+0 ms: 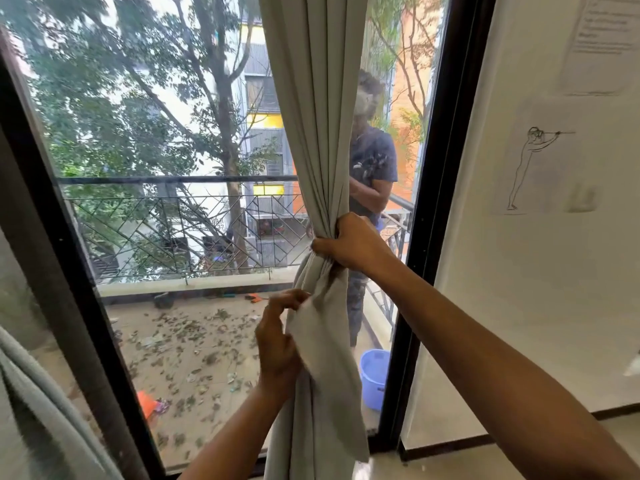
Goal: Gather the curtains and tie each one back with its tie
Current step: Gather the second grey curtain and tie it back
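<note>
- Now the grey curtain [322, 168] hangs bunched into a narrow waist inside your right hand [349, 245], whose fingers are wrapped tight around the folds.
- Below that fist, your left hand [277, 341] pinches a loose flap [311, 327] of matching cloth between thumb and fingertips; whether it is the tie, I cannot tell.
- Soft and light, the cloth will likely slump; hold it at the waist.
- Just beyond your right knuckles stands the black window frame [436, 168].

Matt grey cloth curtain [318, 133]
</note>
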